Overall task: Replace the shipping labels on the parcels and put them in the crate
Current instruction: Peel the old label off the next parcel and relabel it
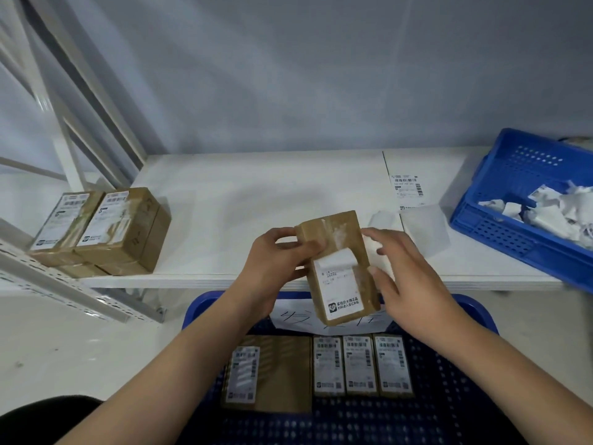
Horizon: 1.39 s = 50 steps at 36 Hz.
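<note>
The left hand point(276, 255) grips a brown parcel point(337, 268) held mid-air above the crate point(475, 316); its label point(340, 284) is half peeled. The right hand point(407, 277) touches its edge, fingers spread. Stacked parcels point(102, 229) sit at nine o'clock, a scrap-filled bin point(500, 226) at two.

My left hand point(276, 255) is curled in a grip, thumb on top. My right hand point(407, 277) hovers, fingers loosely spread.
</note>
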{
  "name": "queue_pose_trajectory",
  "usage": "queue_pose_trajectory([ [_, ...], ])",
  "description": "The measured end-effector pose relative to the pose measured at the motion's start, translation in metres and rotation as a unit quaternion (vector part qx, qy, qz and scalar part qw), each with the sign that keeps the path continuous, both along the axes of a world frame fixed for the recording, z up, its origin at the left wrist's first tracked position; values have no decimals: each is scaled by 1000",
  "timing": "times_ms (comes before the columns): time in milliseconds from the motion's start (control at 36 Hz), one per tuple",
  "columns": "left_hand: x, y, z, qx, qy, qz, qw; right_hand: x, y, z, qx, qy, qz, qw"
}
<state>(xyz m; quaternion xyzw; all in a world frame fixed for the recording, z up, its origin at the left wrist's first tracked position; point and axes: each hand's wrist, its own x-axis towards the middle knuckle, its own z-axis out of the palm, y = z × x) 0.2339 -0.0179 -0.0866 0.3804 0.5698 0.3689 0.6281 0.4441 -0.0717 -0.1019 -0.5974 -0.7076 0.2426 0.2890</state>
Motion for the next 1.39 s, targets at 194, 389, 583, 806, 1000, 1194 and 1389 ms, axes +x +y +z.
queue_pose_trajectory([
  [194, 5, -4, -6, 39, 83, -17, 996, 0, 3, -12, 119, -42, 56, 990],
  [389, 9, -10, -7, 42, 113, -26, 992, 2, 3, -12, 90, -18, 43, 995],
  [583, 9, -8, -5, 43, 110, -12, 993, -2, 1, -8, 90, -4, 21, 996],
  [806, 9, -10, -4, 46, 133, -10, 990, -6, 0, -15, 135, 8, 22, 991],
  [1000, 11, -14, 2, 109, 216, -20, 970, -8, 2, -12, 150, 22, 21, 988],
  [1194, 11, -11, 6, 105, 230, -16, 967, -13, -1, -13, 179, -3, 24, 984],
  [1389, 9, -10, 9, 103, 239, -11, 965, -15, -2, -12, 168, -9, 32, 985],
])
